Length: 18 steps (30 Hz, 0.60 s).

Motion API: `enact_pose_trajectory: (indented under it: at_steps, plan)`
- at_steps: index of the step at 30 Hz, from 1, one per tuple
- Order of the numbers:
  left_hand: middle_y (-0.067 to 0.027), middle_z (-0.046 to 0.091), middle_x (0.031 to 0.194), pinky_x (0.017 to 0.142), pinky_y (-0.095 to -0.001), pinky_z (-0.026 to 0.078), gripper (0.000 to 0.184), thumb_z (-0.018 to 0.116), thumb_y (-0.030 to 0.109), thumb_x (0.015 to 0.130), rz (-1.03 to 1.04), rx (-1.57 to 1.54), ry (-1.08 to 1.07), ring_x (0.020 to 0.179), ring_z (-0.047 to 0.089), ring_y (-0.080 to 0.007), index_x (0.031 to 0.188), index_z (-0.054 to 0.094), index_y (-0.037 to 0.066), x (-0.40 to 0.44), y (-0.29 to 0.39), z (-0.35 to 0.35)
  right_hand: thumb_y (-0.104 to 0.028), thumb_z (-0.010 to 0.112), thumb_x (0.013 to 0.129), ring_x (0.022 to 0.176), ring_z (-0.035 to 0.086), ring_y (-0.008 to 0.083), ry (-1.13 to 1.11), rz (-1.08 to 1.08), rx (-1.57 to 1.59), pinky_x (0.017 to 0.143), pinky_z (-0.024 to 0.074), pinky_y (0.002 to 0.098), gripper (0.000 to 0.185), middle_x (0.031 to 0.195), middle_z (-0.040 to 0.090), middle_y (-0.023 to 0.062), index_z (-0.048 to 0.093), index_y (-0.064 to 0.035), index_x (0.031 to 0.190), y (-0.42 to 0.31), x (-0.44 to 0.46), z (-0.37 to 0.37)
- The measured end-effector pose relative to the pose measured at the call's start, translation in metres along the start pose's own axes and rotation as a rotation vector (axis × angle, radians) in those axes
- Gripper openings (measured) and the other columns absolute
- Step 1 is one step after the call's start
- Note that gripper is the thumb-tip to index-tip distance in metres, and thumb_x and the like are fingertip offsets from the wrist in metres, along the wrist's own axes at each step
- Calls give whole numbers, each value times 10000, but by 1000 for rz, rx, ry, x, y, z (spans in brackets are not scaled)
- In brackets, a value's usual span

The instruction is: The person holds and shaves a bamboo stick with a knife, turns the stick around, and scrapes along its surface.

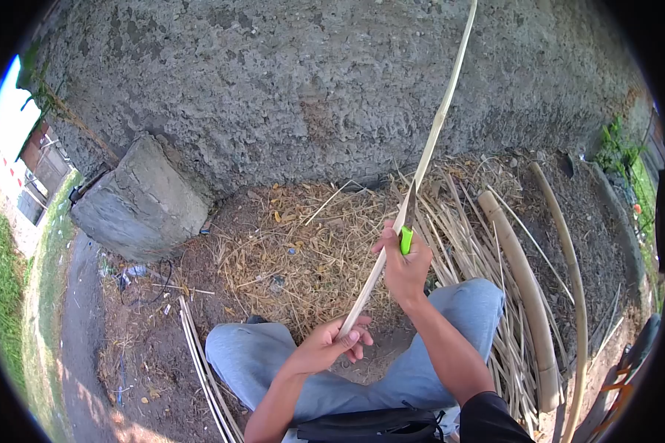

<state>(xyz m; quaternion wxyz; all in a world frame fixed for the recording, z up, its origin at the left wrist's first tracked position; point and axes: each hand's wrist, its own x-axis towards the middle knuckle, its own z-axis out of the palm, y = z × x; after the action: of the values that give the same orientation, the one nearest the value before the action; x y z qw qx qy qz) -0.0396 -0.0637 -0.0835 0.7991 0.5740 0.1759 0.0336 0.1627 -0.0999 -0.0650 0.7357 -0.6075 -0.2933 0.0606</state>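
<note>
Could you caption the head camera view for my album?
Left hand gripping a pale bamboo strip, right hand holding a green-handled knife against it.

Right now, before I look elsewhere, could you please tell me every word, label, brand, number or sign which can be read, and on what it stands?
None: no readable text shows.
Knife: no lettering can be made out on its green handle.
Black bag: no label can be made out.
Far-left building: too small and blurred to tell.

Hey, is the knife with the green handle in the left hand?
No, the knife is in the right hand, while the left hand holds the strip near its lower end.
</note>
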Motion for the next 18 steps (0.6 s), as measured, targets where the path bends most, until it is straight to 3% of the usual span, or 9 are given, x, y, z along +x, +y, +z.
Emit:
enact_pose_trajectory:
  at_steps: [2, 6, 14, 16, 17, 18]
  plan:
    - [-50, 620, 909, 660, -242, 487, 389, 506, 222, 1050, 24, 23, 7, 734, 557, -71, 1327, 495, -52, -10, -1, 2, -216, 641, 987, 626, 625, 80, -76, 63, 20, 547, 460, 245, 254, 697, 672, 43, 668, 22, 1073, -2, -4, -1]
    - [-26, 561, 838, 621, -228, 445, 317, 463, 206, 1067, 19, 71, 51, 685, 506, -79, 1263, 524, -36, -35, -1, 14, -209, 631, 992, 628, 632, 89, -168, 23, 80, 530, 465, 256, 242, 713, 672, 46, 664, 19, 1066, -5, -14, 2]
    - [5, 500, 803, 553, -208, 366, 271, 517, 192, 1048, -27, 62, 273, 642, 402, -53, 1200, 544, -31, -110, -19, 46, -212, 719, 917, 517, 547, 58, -272, 81, 20, 455, 420, 265, 262, 571, 599, 15, 648, -20, 753, -3, -73, 7]
    - [27, 505, 680, 519, -215, 338, 519, 416, 451, 1065, -65, 242, 404, 562, 392, -38, 1060, 622, -25, -128, -15, 55, -223, 729, 910, 511, 540, 57, -292, 123, 17, 446, 412, 269, 283, 562, 591, 13, 636, -25, 732, -3, -90, 9]
    - [27, 505, 680, 519, -215, 338, 519, 416, 451, 1065, -65, 244, 402, 562, 392, -38, 1060, 622, -25, -136, -19, 56, -234, 739, 903, 505, 533, 57, -316, 168, 11, 438, 405, 272, 304, 552, 584, 11, 623, -29, 711, -2, -99, 11]
    - [8, 538, 685, 531, -239, 375, 366, 489, 339, 1035, -18, 204, 455, 581, 457, -72, 1094, 647, 14, -145, -26, 58, -251, 745, 899, 499, 525, 59, -309, 174, 63, 436, 403, 274, 323, 538, 574, 10, 623, -30, 697, 0, -107, 13]
